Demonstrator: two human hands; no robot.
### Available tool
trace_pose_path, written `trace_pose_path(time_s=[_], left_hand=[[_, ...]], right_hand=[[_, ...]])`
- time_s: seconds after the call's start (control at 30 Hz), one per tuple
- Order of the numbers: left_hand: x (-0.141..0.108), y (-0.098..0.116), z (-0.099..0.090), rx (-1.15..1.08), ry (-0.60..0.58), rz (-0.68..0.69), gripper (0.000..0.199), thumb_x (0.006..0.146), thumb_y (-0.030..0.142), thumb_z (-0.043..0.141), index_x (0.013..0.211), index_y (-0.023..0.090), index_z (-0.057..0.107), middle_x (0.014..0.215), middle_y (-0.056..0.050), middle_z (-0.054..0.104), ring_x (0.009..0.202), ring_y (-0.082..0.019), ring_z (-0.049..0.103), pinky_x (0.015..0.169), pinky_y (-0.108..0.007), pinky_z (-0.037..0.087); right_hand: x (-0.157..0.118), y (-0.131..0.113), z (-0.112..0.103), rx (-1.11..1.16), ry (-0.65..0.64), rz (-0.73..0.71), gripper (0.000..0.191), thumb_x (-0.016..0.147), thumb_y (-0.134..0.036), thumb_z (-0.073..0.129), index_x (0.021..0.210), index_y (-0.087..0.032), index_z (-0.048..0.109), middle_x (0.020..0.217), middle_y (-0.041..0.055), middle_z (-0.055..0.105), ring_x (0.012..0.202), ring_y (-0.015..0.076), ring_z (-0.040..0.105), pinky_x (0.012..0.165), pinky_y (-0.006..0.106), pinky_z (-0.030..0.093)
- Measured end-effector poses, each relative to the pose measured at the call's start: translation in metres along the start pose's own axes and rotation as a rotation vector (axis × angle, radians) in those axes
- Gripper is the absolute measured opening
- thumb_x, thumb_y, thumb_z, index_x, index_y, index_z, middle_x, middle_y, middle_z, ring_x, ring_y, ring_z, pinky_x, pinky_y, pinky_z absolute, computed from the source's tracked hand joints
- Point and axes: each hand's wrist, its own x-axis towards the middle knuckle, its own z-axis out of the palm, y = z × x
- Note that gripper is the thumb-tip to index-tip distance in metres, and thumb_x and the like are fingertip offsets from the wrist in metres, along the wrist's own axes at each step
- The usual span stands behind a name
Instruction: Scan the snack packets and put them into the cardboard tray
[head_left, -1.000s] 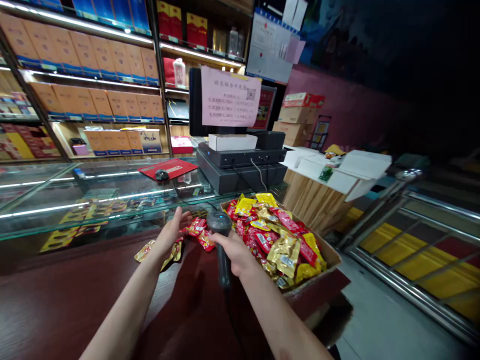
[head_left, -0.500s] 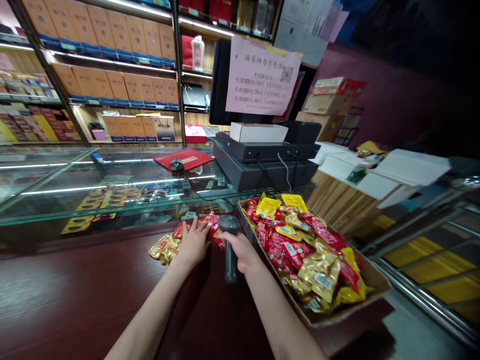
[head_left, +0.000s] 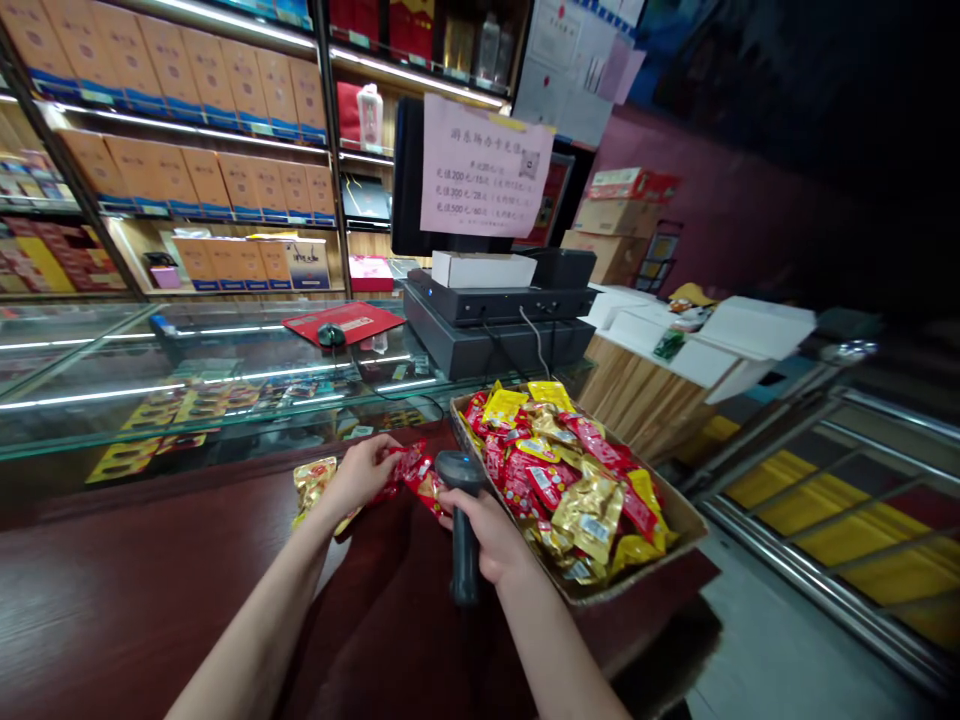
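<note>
In the head view, the left hand (head_left: 358,473) has its fingers curled together on red snack packets (head_left: 415,475), beside a gold packet (head_left: 312,484) on the dark wooden counter (head_left: 150,570). The right hand (head_left: 484,535) clamps a black handheld barcode scanner (head_left: 465,560), just beside a cardboard tray (head_left: 675,520) heaped with packets (head_left: 577,480).

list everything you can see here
scanner: 1, black, in right hand
loose packets: several, red and gold, on counter under left hand
tray: 1, cardboard, on counter at right
tray packets: many, red, yellow and gold, heaped in tray
counter: 1, dark red, nearest the person
display case: 1, glass, behind counter
till: 1, black, on display case
white box: 1, white, on till
notice: 1, pink, on monitor behind till
mat: 1, red, on display case
mouse: 1, black, on mat
shelf boxes: many, tan and blue, on back shelves
cartons: stacked, brown, back right
left hand: 1, on loose packets
right hand: 1, gripping scanner
</note>
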Motion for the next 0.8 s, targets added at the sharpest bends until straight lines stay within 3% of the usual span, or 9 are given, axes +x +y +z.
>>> trace_pose_path(time_s=[0.1,0.3,0.43,0.53,0.6,0.7,0.8], left_hand=[[-0.004,0.012,-0.017,-0.218,-0.118,-0.076,0.021,0.072,0.037,0.065,0.079,0.017,0.063,0.066,0.000,0.061,0.058,-0.013,0.053,0.058,-0.024,0.042],[-0.022,0.037,-0.039,-0.496,-0.280,-0.162,0.026,0.074,0.039,0.067,0.086,0.017,0.058,0.073,0.000,0.060,0.057,-0.010,0.053,0.052,-0.021,0.043],[-0.024,0.044,-0.032,-0.495,-0.304,-0.212,0.029,0.073,0.038,0.069,0.093,0.019,0.060,0.073,0.000,0.062,0.056,-0.010,0.055,0.048,-0.020,0.043],[-0.020,0.046,-0.022,-0.579,-0.195,-0.259,0.043,0.072,0.033,0.072,0.110,0.019,0.057,0.078,-0.002,0.066,0.057,-0.011,0.058,0.050,-0.021,0.046],[-0.017,0.046,-0.015,-0.715,-0.144,-0.291,0.051,0.070,0.024,0.074,0.117,0.018,0.054,0.086,-0.005,0.068,0.066,-0.012,0.063,0.060,-0.023,0.051],[-0.014,0.045,-0.004,-0.924,-0.194,-0.293,0.046,0.068,0.012,0.074,0.111,0.014,0.058,0.097,-0.008,0.068,0.083,-0.013,0.065,0.079,-0.024,0.052],[-0.013,0.041,0.006,-0.955,-0.229,-0.292,0.030,0.069,0.013,0.073,0.098,0.012,0.062,0.096,-0.010,0.069,0.082,-0.015,0.066,0.076,-0.024,0.053]], right_hand=[[-0.007,-0.002,-0.002,0.085,-0.038,-0.045,0.029,0.056,-0.021,0.075,0.084,-0.016,0.068,0.086,0.0029,0.069,0.081,0.0158,0.063,0.078,0.030,0.050],[-0.023,-0.009,-0.001,0.189,-0.084,-0.109,0.027,0.055,-0.020,0.077,0.079,-0.016,0.066,0.089,0.0033,0.068,0.087,0.0183,0.064,0.082,0.033,0.051],[-0.033,-0.013,0.000,0.210,-0.114,-0.120,0.028,0.055,-0.019,0.077,0.081,-0.017,0.066,0.088,0.0028,0.069,0.084,0.0184,0.065,0.082,0.035,0.052],[-0.037,-0.013,0.002,0.196,-0.096,-0.134,0.028,0.054,-0.019,0.077,0.080,-0.017,0.066,0.085,0.0020,0.070,0.082,0.0181,0.065,0.082,0.035,0.053],[-0.039,-0.012,0.003,0.206,-0.091,-0.134,0.029,0.053,-0.020,0.078,0.080,-0.017,0.067,0.084,0.0020,0.070,0.083,0.0187,0.066,0.084,0.035,0.052],[-0.039,-0.011,0.004,0.214,-0.068,-0.150,0.029,0.053,-0.020,0.078,0.080,-0.018,0.068,0.084,0.0024,0.070,0.087,0.0194,0.066,0.087,0.034,0.051],[-0.039,-0.009,0.005,0.146,-0.067,-0.206,0.032,0.056,-0.022,0.078,0.086,-0.018,0.069,0.088,0.0028,0.071,0.090,0.0195,0.065,0.088,0.034,0.049]])
